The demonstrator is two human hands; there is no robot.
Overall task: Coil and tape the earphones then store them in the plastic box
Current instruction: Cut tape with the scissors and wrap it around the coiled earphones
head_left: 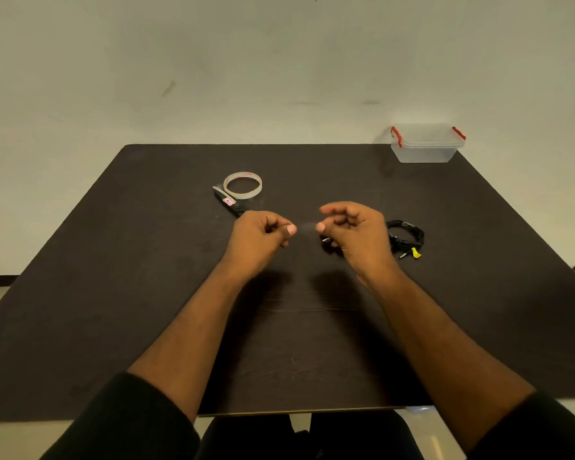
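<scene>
Dark table (146, 293) in front of a plain wall, that is where we work. Our earphones (406, 234) already lie in a black coil by our right hand (356, 232). Our left hand (259, 235) and right hand each pinch one end of a short clear bit of tape (306, 227), pulled tight between them. We think sticking it round the coil comes next. Our tape roll (243, 184) and scissors (227, 200) rest further back. Our plastic box (427, 144) waits shut at the far corner.
</scene>
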